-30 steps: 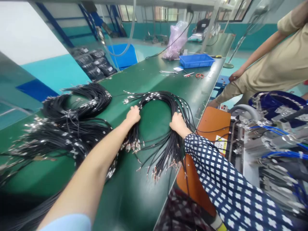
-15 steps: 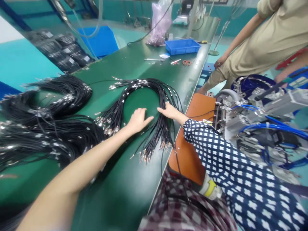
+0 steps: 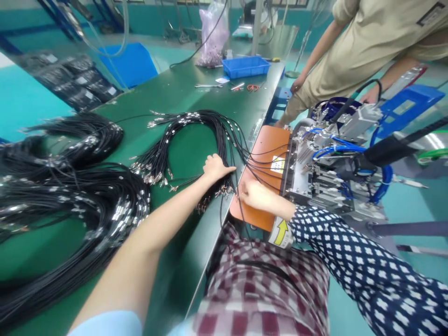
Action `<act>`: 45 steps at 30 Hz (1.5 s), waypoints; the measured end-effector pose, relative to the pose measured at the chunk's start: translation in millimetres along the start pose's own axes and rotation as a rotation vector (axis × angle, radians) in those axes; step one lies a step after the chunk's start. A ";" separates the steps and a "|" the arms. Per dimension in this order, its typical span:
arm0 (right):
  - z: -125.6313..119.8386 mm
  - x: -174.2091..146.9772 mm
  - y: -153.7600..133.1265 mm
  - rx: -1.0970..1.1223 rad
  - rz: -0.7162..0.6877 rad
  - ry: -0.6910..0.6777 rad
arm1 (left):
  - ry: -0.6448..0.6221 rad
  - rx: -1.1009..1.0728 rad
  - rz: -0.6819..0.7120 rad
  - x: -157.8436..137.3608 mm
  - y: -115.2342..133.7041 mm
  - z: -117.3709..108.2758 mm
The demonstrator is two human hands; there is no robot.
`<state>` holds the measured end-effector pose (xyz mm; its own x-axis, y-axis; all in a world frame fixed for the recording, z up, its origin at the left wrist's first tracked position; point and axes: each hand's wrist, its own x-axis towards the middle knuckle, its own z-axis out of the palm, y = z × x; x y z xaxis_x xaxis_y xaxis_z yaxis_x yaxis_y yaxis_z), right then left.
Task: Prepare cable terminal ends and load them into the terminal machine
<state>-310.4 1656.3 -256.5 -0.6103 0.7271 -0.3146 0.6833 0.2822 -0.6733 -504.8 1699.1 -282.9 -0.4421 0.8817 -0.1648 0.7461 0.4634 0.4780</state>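
An arched bundle of black cables (image 3: 196, 116) with white tags and bare metal ends lies on the green table. My left hand (image 3: 216, 168) rests over its right leg, fingers loosely bent and thumb stretched to the right. Over the orange plate (image 3: 268, 140), my right hand (image 3: 259, 196) is closed with its fingers curled in. What sits in those fingers is hidden. Several cables from the bundle run across the plate towards the machine (image 3: 311, 163), passing behind my right hand. One more cable hangs past the table's front edge between my hands.
Larger heaps of black cables (image 3: 105, 205) cover the left of the table (image 3: 164, 261). Farther back are a blue tray (image 3: 247, 67), a wrench (image 3: 209, 86), red-handled pliers (image 3: 252, 87) and a pink plastic bag (image 3: 213, 35). A person (image 3: 350, 56) stands beyond the machine.
My right hand has left the bundle, moved over the orange plate and closed. My left hand has shifted right onto the bundle's leg. Several cables now extend over the plate. The view has turned right.
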 end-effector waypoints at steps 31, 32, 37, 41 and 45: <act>107.4 -65.2 -8.9 -0.064 -0.224 -0.023 | -0.104 -0.247 -0.201 28.2 -23.8 -35.8; 106.7 -64.7 -5.4 0.098 -0.219 -0.028 | -0.131 -0.290 -0.191 26.8 -23.6 -41.2; 87.8 -48.5 6.0 0.722 -0.153 -0.023 | -0.166 -0.431 -0.123 24.3 -20.7 -83.2; 59.6 -35.0 -0.4 0.891 -0.114 0.145 | -0.111 -0.439 -0.074 30.1 -14.3 -139.2; 47.7 -36.9 -6.9 1.005 -0.322 0.496 | -0.128 -0.463 -0.052 21.6 -11.3 -168.1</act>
<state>-311.7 1597.6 -272.1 -0.3223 0.9398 0.1138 -0.2350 0.0370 -0.9713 -606.5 1698.0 -146.9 -0.3863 0.8756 -0.2900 0.4116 0.4450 0.7953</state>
